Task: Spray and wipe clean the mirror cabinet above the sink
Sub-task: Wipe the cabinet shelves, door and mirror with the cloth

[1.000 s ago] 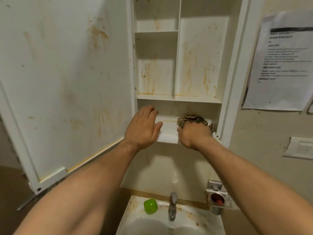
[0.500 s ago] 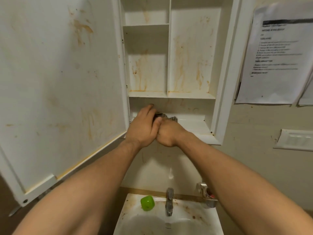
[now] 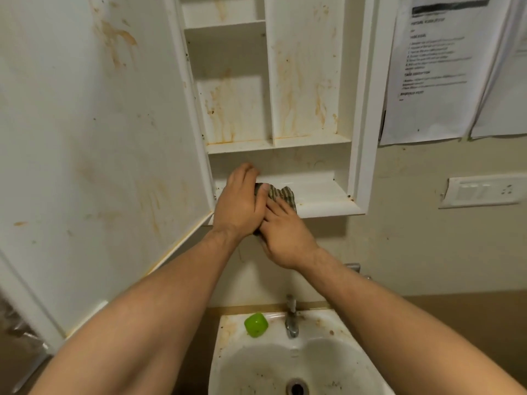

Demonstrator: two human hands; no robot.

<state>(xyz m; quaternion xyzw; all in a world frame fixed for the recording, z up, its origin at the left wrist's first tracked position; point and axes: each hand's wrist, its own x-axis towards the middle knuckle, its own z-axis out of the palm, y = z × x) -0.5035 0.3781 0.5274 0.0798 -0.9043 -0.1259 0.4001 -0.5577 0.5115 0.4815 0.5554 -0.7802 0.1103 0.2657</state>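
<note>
Cloth comes first: the striped cloth [image 3: 282, 195] is bunched up between both hands, at the front left of the bottom shelf [image 3: 322, 195] of the mirror cabinet [image 3: 368, 109]. The left hand [image 3: 239, 206] grips it, with the thumb pressed on top and the fingers curled over the far side. The right hand [image 3: 285, 238] lies against the cloth from below. Its fingers [image 3: 278, 208] look fairly straight, but the tips go under the left hand, so I cannot tell if they curl round it. The cloth looks soft, light and floppy, so I think it works best squeezed into a wad, with a flat side pushed on the dirt. I cannot tell if it is wet. The cabinet looks hard and stiff, and brown marks run down its back walls. The open door [image 3: 85, 138] has brown marks too, and I think it may swing when rubbed, so one hand should hold its edge. Much of the cloth is hidden by the hands. The mirror side of the door faces away and cannot be seen. The cabinet top is cut off. No spray bottle shows. Below is a dirty sink [image 3: 228, 352] with a tap [image 3: 291, 320] and a small green thing [image 3: 255, 325] I cannot name. The words on the wall paper [image 3: 436, 67] are too blurry to read.
</note>
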